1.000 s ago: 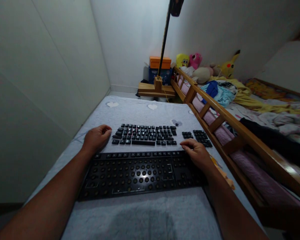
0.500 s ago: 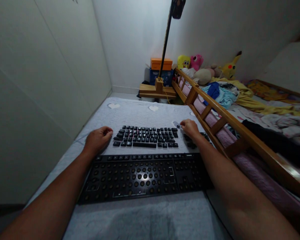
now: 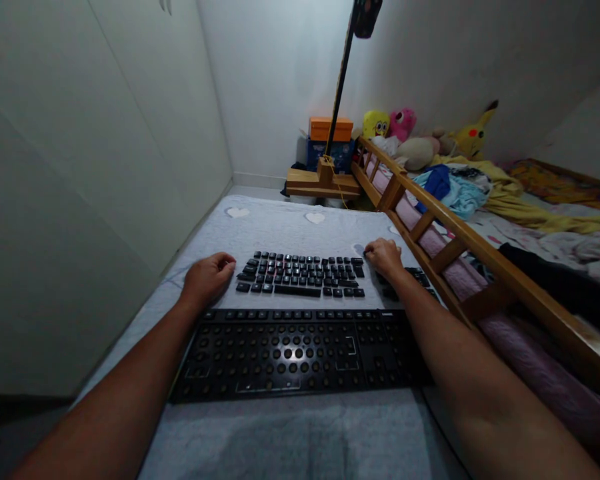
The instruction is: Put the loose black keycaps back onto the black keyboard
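Keyboard base (image 3: 370, 383), black and wide, lying flat on a pale blue cloth (image 3: 260, 440) at the centre of the view, between the person's two bare forearms. In front of it, a dark cable (image 3: 445, 427) runs from its right end toward the lower edge. Most of the base shows rows of small round studs; one strip of keys sits in place along its far side, and light glares off the middle.

Just beyond the base, loose black keycaps (image 3: 297, 291) lie in rows on the cloth, laid out like a keyboard, with the long space bar in the row closest to the base. The left hand (image 3: 206, 279) rests just beside the left end of these rows, fingers curled inward; whether the fingertips meet cannot be told. The right hand (image 3: 385, 257) is just past the far right corner of the rows, fingers bent and bunched near the cloth; whether they grip anything cannot be told. Its forearm partly hides a smaller group of keycaps to the right.

Farther right, a wooden rail (image 3: 455, 232) borders a bed with rumpled clothes (image 3: 460, 193). At the back stand a dark pole (image 3: 341, 80), stacked boxes (image 3: 331, 129) and plush toys (image 3: 375, 125).
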The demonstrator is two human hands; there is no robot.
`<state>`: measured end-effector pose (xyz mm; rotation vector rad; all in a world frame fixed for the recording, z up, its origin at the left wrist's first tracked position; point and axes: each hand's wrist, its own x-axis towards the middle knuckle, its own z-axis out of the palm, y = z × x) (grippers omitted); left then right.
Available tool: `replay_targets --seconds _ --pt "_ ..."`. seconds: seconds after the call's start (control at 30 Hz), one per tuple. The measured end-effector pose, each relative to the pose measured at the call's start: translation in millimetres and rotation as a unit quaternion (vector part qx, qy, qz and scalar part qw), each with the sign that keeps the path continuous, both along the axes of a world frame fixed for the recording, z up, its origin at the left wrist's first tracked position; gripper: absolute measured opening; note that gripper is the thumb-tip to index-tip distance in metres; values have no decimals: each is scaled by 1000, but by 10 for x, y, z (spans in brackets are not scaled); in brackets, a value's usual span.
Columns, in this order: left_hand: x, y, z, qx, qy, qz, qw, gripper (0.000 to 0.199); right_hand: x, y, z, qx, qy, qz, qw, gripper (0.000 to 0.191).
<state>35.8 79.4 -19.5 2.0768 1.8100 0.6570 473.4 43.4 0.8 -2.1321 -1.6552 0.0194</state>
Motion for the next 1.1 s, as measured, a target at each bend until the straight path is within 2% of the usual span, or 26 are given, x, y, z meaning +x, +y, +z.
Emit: replay_targets --seconds 0.1,0.17,0.27,0.37,0.43,0.53,0.63,0.77,1.1 --pt "4 1 4 1 2 -1 1000 38 -11 -100 115 21 59 18 998 17" --pt "3 5 1 1 3 -3 1000 37 -28 -254 210 31 96 35 994 22" --pt "-3 8 -8 3 6 -3 1000 37 -87 -616 337 40 159 67 984 26" --pt "-6 0 -6 4 7 1 1000 37 -183 -1034 392 19 277 117 954 27" --pt "-5 -9 4 4 5 0 1000 37 -249 -1273 375 4 278 125 953 24" --pt "1 -22 24 3 5 -4 1000 37 -324 -1506 288 7 221 119 968 18" --pt "0 -22 30 0 8 0 1000 38 -363 -1594 186 28 163 118 979 16" --pt "-20 -4 2 2 0 -1 1000 39 -386 -1594 101 19 97 143 985 15" --pt "-28 6 -16 3 -2 -6 1000 39 -393 -1606 48 -9 33 173 984 13"
